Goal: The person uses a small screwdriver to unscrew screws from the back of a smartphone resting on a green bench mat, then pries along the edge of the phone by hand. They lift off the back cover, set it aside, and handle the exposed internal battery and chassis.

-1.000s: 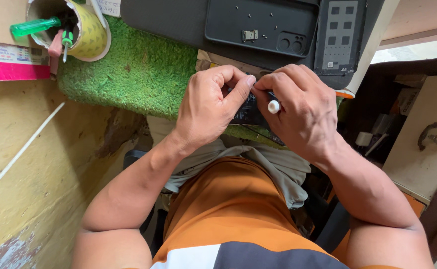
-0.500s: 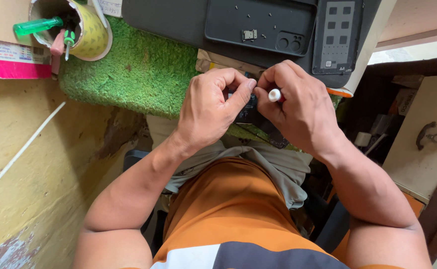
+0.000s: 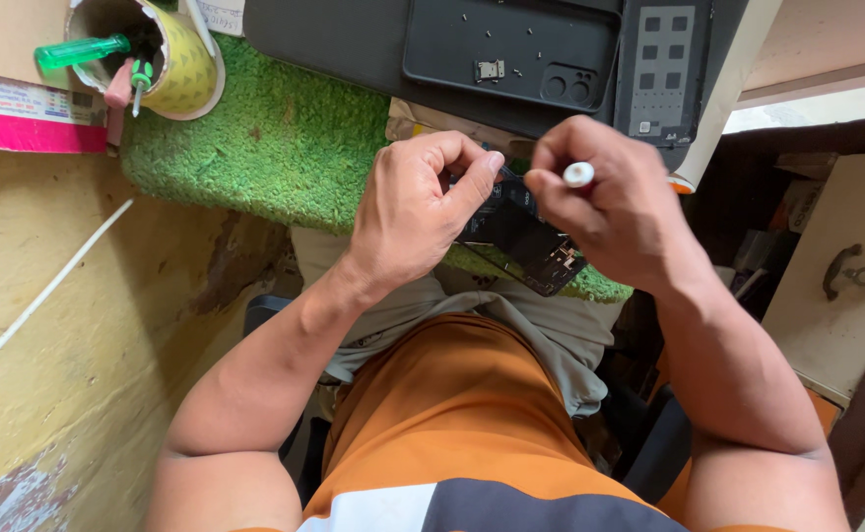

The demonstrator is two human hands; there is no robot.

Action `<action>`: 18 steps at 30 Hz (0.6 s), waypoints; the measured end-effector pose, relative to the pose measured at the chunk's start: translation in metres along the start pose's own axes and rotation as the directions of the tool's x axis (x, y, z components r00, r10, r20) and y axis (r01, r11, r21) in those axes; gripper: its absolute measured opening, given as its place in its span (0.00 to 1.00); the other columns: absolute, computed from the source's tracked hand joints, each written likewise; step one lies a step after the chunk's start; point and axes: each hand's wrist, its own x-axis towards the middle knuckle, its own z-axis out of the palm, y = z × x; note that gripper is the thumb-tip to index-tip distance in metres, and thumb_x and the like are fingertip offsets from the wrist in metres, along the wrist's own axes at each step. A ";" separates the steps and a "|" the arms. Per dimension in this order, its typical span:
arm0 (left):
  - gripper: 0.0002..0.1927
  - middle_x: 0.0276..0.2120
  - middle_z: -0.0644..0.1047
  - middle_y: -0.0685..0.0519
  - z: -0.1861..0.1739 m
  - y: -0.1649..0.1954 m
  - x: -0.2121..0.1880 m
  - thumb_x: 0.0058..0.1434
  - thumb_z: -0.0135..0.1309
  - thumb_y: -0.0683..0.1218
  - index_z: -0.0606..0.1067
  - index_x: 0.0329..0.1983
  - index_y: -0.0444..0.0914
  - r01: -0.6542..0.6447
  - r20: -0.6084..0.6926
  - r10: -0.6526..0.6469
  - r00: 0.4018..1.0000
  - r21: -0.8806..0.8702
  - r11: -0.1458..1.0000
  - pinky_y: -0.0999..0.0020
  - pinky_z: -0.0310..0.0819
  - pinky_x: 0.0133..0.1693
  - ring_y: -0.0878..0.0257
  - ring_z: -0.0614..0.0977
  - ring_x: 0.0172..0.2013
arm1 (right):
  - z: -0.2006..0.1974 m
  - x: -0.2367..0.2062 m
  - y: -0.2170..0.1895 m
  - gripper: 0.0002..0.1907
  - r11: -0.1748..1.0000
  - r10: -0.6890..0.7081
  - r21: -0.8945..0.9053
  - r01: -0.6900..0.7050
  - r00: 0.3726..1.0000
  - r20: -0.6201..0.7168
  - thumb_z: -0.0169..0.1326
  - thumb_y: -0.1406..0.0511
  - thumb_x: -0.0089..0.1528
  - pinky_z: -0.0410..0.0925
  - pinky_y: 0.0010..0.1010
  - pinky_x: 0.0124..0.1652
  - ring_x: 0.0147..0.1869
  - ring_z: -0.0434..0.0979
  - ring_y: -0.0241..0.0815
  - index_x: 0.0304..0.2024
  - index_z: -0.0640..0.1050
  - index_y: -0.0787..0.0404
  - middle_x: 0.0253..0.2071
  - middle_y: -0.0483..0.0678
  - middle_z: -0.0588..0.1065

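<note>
Left hand [image 3: 418, 212] pinching opened phone [image 3: 521, 236]; right hand [image 3: 605, 202] closed round white-capped screwdriver [image 3: 578, 174]. Risk: tip slipping, gouging exposed board

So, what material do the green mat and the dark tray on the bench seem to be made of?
The green mat looks like synthetic turf or shaggy pile: short, dense, matte fibres with a fuzzy edge. The dark tray looks like moulded plastic or rubber: a smooth, dull grey surface with rounded recesses and tiny screws lying on it. Which of the two cannot be told.
</note>
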 end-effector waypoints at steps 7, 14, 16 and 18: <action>0.11 0.24 0.77 0.61 -0.003 0.000 -0.001 0.69 0.57 0.46 0.81 0.37 0.33 0.007 0.049 -0.002 0.999 -0.114 0.993 0.77 0.67 0.27 0.77 0.71 0.26 | -0.073 -0.039 0.024 0.03 0.884 -0.250 -0.463 0.066 0.903 -0.349 0.56 0.75 0.70 0.68 0.24 0.37 0.38 0.75 0.36 0.41 0.75 0.66 0.38 0.50 0.75; 0.10 0.26 0.77 0.60 -0.034 -0.002 -0.007 0.71 0.55 0.43 0.82 0.38 0.33 0.069 0.064 -0.054 0.996 -0.250 0.966 0.79 0.66 0.29 0.76 0.73 0.27 | -0.115 -0.042 0.055 0.03 0.706 -0.137 -0.685 -0.179 0.914 -0.381 0.59 0.74 0.70 0.70 0.26 0.38 0.38 0.76 0.37 0.44 0.76 0.64 0.39 0.49 0.77; 0.09 0.30 0.79 0.58 -0.050 -0.009 -0.010 0.73 0.55 0.43 0.81 0.40 0.32 0.023 0.029 -0.015 0.999 -0.316 0.949 0.78 0.70 0.34 0.74 0.76 0.31 | -0.106 -0.047 0.063 0.04 0.708 -0.129 -0.681 -0.187 0.914 -0.385 0.60 0.74 0.70 0.70 0.26 0.38 0.38 0.77 0.37 0.45 0.77 0.64 0.39 0.49 0.77; 0.08 0.35 0.81 0.56 -0.064 -0.019 -0.011 0.75 0.54 0.42 0.80 0.43 0.32 -0.052 -0.004 0.054 0.999 -0.363 0.930 0.76 0.75 0.41 0.72 0.79 0.36 | -0.111 -0.051 0.067 0.05 0.718 -0.126 -0.671 -0.185 0.914 -0.387 0.60 0.73 0.70 0.71 0.27 0.38 0.39 0.77 0.37 0.46 0.77 0.63 0.39 0.49 0.77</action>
